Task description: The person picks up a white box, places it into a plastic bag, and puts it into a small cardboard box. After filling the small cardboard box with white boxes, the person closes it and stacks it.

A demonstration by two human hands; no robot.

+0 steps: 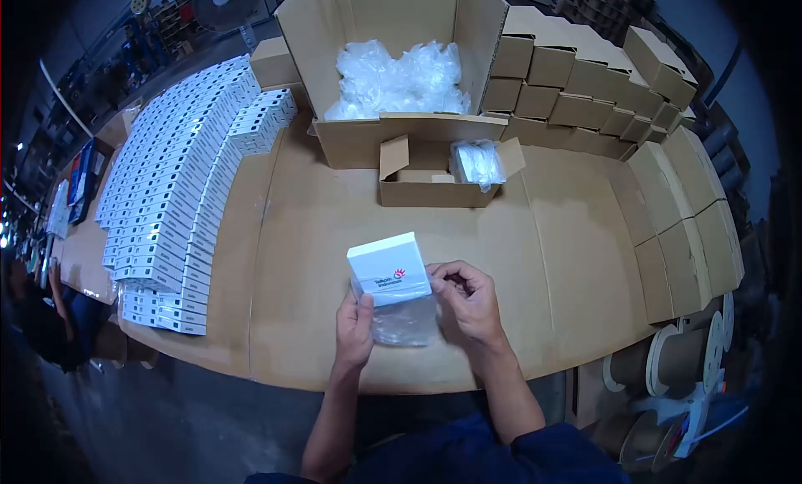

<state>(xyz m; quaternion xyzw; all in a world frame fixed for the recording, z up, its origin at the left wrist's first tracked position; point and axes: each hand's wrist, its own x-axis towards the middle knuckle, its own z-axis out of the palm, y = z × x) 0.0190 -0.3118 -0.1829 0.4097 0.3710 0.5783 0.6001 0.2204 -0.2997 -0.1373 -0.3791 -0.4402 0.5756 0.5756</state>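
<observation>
A small white box [388,263] with a red logo and printed lettering is tilted above the cardboard-covered table. Its lower part sits inside a clear plastic bag [405,327], whose loose end hangs below. My left hand [355,329] is closed on the box's lower left side, thumb on the front through the bag. At the right edge of the box, my right hand [469,304] pinches the bag near its mouth with thumb and forefinger. Beyond the hands stands an open brown carton [430,196] with bagged packs [478,162] at its right end.
Behind is a large open carton [351,137] full of clear plastic bags [397,79]. Stacked white boxes [167,179] line the left side. Brown cartons [576,75] are piled back right, with more [689,225] along the right edge. Another person [58,309] is at far left.
</observation>
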